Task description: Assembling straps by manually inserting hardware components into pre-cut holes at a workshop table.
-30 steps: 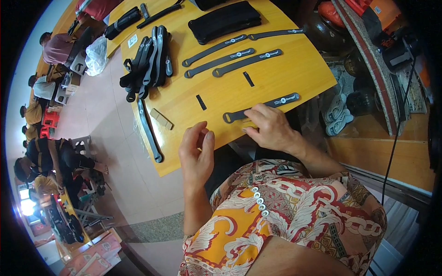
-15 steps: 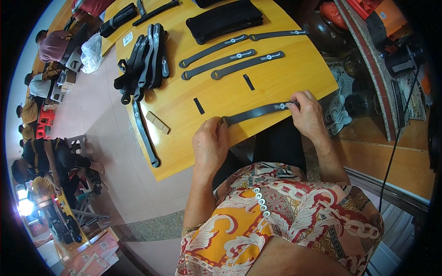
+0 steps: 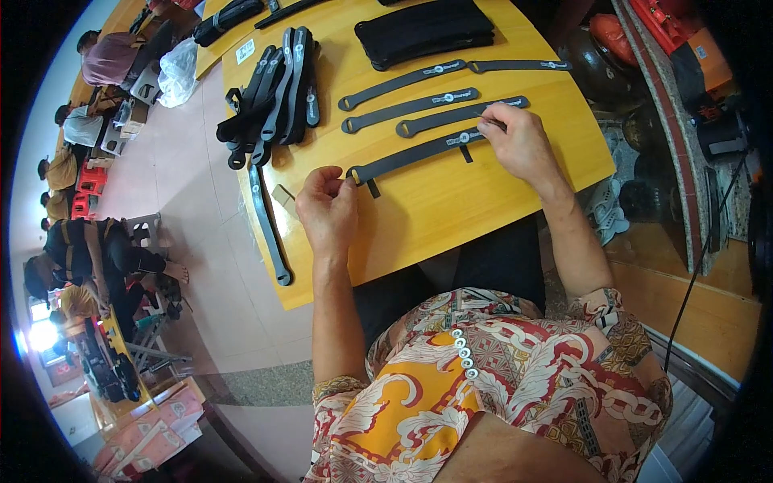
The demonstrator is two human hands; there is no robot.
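Observation:
A dark grey strap (image 3: 415, 157) with a ring at its left end and pale print near its right end stretches between my hands. My left hand (image 3: 330, 211) is closed at the ring end, thumb and fingers pinched together. The other end is pinched in my right hand (image 3: 519, 146). Under the strap, a short black strip (image 3: 373, 187) sticks out near the ring, and a second black strip (image 3: 465, 154) shows toward the right. Just beyond lie similar straps: a near one (image 3: 447, 121), a middle one (image 3: 407, 111) and a far one (image 3: 403, 84).
A further strap (image 3: 519, 65) lies at the far right of the yellow table (image 3: 435, 217). Behind is a black stack (image 3: 427, 32); to the left, a strap bundle (image 3: 278, 97), a lone strap (image 3: 268, 229) and a tan block (image 3: 283, 196). Several people sit beyond, at left.
Both hands have carried the strap away from the table's near edge, over the two black strips and close to the laid-out straps. The view has shifted slightly.

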